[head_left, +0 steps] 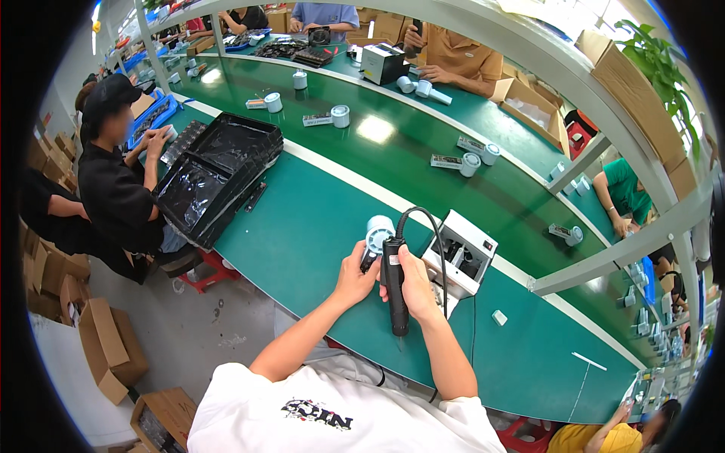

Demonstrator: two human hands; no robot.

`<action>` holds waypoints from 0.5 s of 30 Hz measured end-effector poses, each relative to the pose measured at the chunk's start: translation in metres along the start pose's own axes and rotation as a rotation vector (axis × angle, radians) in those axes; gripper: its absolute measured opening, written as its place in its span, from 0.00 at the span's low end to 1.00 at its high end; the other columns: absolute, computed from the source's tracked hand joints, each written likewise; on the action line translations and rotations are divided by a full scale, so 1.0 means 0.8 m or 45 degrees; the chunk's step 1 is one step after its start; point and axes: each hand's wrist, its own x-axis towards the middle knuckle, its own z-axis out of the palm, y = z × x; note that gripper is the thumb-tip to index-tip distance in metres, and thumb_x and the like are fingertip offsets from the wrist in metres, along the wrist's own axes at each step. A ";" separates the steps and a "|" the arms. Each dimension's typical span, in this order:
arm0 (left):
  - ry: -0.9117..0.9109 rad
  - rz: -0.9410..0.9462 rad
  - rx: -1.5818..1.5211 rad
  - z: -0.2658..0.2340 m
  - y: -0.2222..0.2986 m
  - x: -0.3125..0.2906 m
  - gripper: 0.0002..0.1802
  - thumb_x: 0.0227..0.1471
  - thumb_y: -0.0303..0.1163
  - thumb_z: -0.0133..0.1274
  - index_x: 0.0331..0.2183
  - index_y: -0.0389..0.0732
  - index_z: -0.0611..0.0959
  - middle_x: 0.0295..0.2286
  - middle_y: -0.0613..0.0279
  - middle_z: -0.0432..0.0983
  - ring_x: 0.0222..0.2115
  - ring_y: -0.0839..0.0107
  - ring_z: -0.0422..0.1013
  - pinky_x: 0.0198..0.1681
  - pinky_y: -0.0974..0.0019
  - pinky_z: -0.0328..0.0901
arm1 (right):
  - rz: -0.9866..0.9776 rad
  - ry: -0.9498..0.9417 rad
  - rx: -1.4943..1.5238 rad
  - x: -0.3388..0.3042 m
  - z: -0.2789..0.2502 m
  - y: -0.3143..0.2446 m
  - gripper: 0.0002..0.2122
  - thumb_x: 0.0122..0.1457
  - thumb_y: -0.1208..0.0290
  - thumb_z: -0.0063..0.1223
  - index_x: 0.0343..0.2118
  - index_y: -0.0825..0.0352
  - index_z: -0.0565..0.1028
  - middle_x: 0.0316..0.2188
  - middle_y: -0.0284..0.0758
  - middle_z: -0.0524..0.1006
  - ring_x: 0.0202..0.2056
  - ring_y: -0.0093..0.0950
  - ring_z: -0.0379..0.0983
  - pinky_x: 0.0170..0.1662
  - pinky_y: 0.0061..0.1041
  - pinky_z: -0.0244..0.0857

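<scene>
Over the green bench, my left hand [355, 276] is closed around a light-blue handheld device with a round, vented head [379, 228]. Its handle is mostly hidden by my fingers. My right hand [416, 282] grips a black electric screwdriver [395, 291] just to the right of it. The screwdriver hangs upright with its bit pointing down toward me, and a black cord [429, 217] loops from its top. Both hands are close together, nearly touching. Right beside my right hand stands a white-and-black box-shaped machine [462, 257] with an open top.
A black lined tray [198, 181] sits to the left, near a co-worker in black [113, 166]. Beyond a pale rail, several similar light-blue devices [340, 115] lie on the green conveyor [393, 162]. A small white block [499, 318] is on the bench at right. A metal post [585, 266] slants across the right.
</scene>
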 end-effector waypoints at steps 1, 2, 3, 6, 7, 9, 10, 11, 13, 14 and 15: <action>0.004 -0.010 -0.011 0.000 -0.001 0.000 0.16 0.56 0.28 0.54 0.45 0.35 0.72 0.19 0.60 0.74 0.18 0.75 0.70 0.21 0.68 0.62 | -0.002 0.001 0.001 0.000 0.000 0.001 0.26 0.70 0.47 0.28 0.36 0.68 0.71 0.22 0.35 0.74 0.18 0.23 0.72 0.20 0.22 0.68; 0.009 -0.020 -0.022 0.000 -0.002 0.000 0.16 0.56 0.28 0.54 0.45 0.35 0.73 0.19 0.60 0.74 0.18 0.75 0.70 0.21 0.68 0.62 | 0.000 -0.011 -0.035 0.000 -0.001 0.002 0.27 0.70 0.46 0.28 0.35 0.68 0.71 0.21 0.35 0.74 0.17 0.23 0.71 0.20 0.22 0.68; 0.007 -0.019 -0.021 0.000 -0.002 0.000 0.16 0.56 0.28 0.54 0.45 0.35 0.73 0.19 0.60 0.74 0.18 0.75 0.70 0.21 0.68 0.62 | 0.001 -0.023 -0.071 0.001 -0.001 0.003 0.28 0.70 0.45 0.27 0.34 0.69 0.72 0.21 0.35 0.73 0.17 0.23 0.71 0.19 0.22 0.67; 0.015 -0.030 -0.022 0.001 -0.001 0.000 0.16 0.56 0.28 0.54 0.45 0.35 0.73 0.19 0.61 0.74 0.17 0.75 0.69 0.21 0.68 0.62 | -0.024 0.042 -0.071 0.002 0.002 0.002 0.30 0.70 0.44 0.26 0.33 0.70 0.72 0.20 0.35 0.73 0.16 0.23 0.70 0.18 0.22 0.67; 0.008 -0.037 -0.011 0.000 0.004 0.000 0.16 0.56 0.28 0.54 0.45 0.35 0.73 0.18 0.61 0.74 0.17 0.76 0.69 0.21 0.68 0.62 | -0.024 0.042 -0.071 0.002 0.004 0.002 0.30 0.70 0.44 0.26 0.33 0.70 0.72 0.20 0.35 0.73 0.16 0.23 0.70 0.18 0.22 0.67; 0.001 -0.043 0.000 -0.002 0.005 0.000 0.16 0.56 0.28 0.54 0.45 0.35 0.73 0.18 0.61 0.74 0.17 0.76 0.69 0.21 0.68 0.62 | -0.048 0.118 -0.033 0.002 0.007 0.001 0.31 0.69 0.44 0.26 0.31 0.71 0.72 0.19 0.35 0.73 0.16 0.23 0.70 0.18 0.22 0.66; 0.000 -0.049 0.006 -0.002 0.003 0.000 0.15 0.56 0.28 0.54 0.45 0.35 0.73 0.18 0.62 0.73 0.17 0.76 0.69 0.20 0.68 0.62 | -0.049 0.117 -0.035 0.003 0.006 0.001 0.31 0.69 0.44 0.26 0.31 0.71 0.72 0.19 0.35 0.73 0.16 0.23 0.70 0.18 0.22 0.66; -0.002 -0.055 0.012 -0.002 0.002 0.000 0.15 0.56 0.28 0.54 0.44 0.35 0.73 0.18 0.62 0.73 0.17 0.76 0.69 0.20 0.68 0.62 | -0.027 0.088 -0.028 0.003 0.004 0.002 0.31 0.69 0.43 0.26 0.31 0.71 0.72 0.20 0.35 0.73 0.16 0.23 0.70 0.18 0.22 0.66; 0.005 -0.038 0.013 -0.002 0.002 0.000 0.15 0.56 0.28 0.54 0.45 0.35 0.73 0.17 0.63 0.73 0.17 0.76 0.69 0.20 0.68 0.62 | -0.006 0.059 -0.021 0.003 0.001 0.002 0.31 0.69 0.43 0.26 0.31 0.71 0.72 0.20 0.35 0.73 0.16 0.23 0.70 0.17 0.22 0.66; 0.011 -0.023 0.016 -0.002 0.003 0.000 0.15 0.56 0.28 0.54 0.45 0.35 0.73 0.17 0.63 0.73 0.17 0.76 0.69 0.20 0.68 0.62 | 0.021 0.029 -0.027 0.002 0.000 0.001 0.31 0.69 0.43 0.27 0.31 0.71 0.72 0.21 0.35 0.74 0.16 0.23 0.70 0.18 0.22 0.66; 0.011 -0.022 0.016 -0.002 0.005 0.000 0.15 0.56 0.28 0.54 0.45 0.35 0.73 0.17 0.63 0.73 0.17 0.76 0.69 0.20 0.68 0.62 | 0.047 0.001 -0.033 0.002 0.000 0.000 0.31 0.69 0.43 0.28 0.31 0.71 0.72 0.21 0.35 0.74 0.16 0.23 0.70 0.18 0.22 0.66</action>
